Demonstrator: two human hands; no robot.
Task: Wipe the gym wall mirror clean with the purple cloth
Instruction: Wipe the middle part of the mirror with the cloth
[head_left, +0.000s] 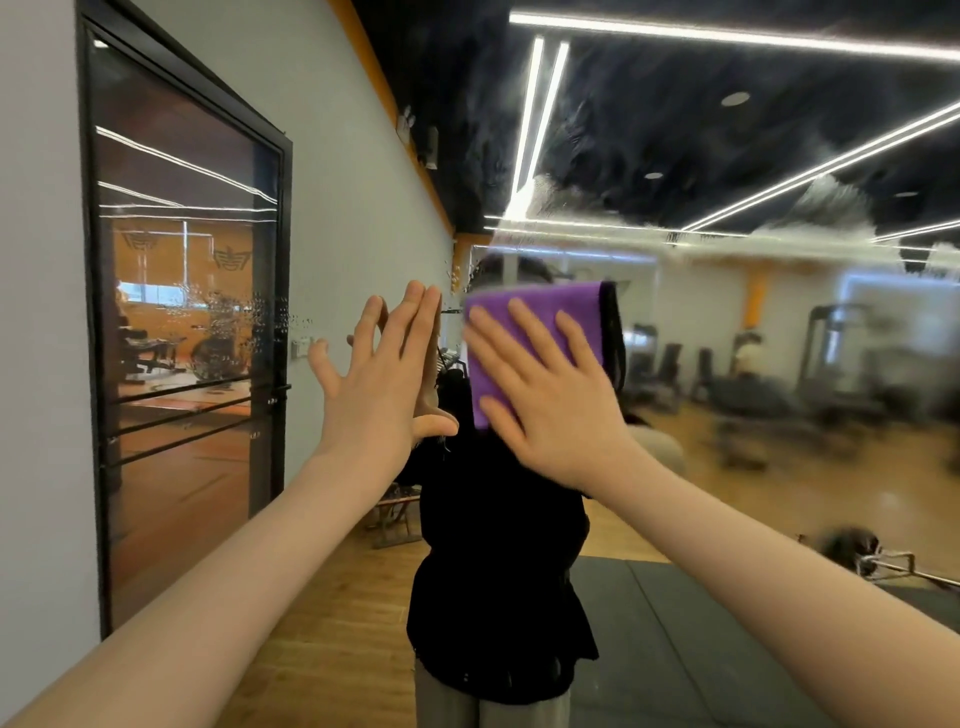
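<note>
Pressing flat, fingers spread, right hand (545, 395) pins purple cloth (535, 332) against mirror (779, 415); cloth sticks out above and left of the fingers. Left hand (384, 379) released, fingertips touching glass, left of cloth.

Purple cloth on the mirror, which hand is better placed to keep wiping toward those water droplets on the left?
Right. The right hand already presses the purple cloth flat against the mirror with straight fingers. The left hand is bare, only touching the glass beside the droplets.
</note>
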